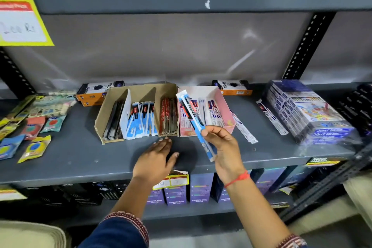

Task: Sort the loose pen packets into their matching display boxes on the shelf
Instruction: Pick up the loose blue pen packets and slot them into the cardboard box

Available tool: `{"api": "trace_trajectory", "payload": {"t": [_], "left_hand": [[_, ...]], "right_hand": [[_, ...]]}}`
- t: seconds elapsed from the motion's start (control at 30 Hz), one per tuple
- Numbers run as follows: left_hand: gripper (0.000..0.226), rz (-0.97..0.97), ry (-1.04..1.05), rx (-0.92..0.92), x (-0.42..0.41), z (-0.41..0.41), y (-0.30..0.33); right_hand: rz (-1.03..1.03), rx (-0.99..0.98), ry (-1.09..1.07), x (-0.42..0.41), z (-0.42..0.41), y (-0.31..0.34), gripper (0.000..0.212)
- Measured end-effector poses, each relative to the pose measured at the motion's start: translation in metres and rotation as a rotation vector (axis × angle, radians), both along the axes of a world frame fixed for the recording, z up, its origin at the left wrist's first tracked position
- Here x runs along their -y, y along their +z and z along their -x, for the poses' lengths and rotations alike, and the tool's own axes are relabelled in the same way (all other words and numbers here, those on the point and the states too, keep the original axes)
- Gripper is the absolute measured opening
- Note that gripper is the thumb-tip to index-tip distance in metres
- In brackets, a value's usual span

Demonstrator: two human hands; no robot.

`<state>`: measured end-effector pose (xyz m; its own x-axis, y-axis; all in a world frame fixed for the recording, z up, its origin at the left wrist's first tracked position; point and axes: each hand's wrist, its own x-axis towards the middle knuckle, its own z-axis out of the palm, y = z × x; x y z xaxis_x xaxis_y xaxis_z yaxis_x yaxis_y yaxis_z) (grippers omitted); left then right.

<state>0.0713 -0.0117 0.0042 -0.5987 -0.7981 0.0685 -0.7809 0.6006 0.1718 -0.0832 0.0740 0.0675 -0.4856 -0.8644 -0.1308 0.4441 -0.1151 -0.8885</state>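
Note:
My right hand (pixel 222 145) holds a long blue-and-white pen packet (pixel 193 119) tilted over the front of the pink display box (pixel 223 104). My left hand (pixel 156 159) rests flat on the grey shelf (pixel 80 153), fingers spread, just in front of the brown cardboard display box (pixel 104 106). That brown box has three compartments: dark pens on the left, blue-and-white packets (pixel 141 121) in the middle, red packets (pixel 168 117) on the right. The pink box holds white-and-blue packets. Two loose white packets lie on the shelf, one (pixel 244 129) beside the pink box and one (pixel 271 117) further right.
Orange-and-black boxes (pixel 94 91) stand behind the display boxes. Small coloured pouches (pixel 34 127) lie scattered at the left. A wrapped stack of blue boxes (pixel 308 112) fills the right side. Purple boxes (pixel 201 187) line the shelf below. A yellow price sign (pixel 20 16) hangs at top left.

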Motion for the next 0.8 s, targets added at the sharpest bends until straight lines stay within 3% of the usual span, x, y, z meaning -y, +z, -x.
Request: {"api": "trace_trajectory", "payload": {"t": [0.17, 0.6, 0.8], "left_hand": [[0.057, -0.027, 0.035, -0.018, 0.000, 0.000, -0.001], [0.057, -0.008, 0.037, -0.005, 0.000, 0.000, 0.002], [0.054, -0.013, 0.000, -0.028, 0.004, -0.005, 0.000]], "right_hand": [[0.025, 0.025, -0.055, 0.006, -0.018, -0.010, 0.032], [-0.024, 0.063, -0.038, 0.012, -0.026, -0.016, 0.032], [-0.082, -0.093, 0.054, 0.031, -0.031, -0.004, 0.036]]}}
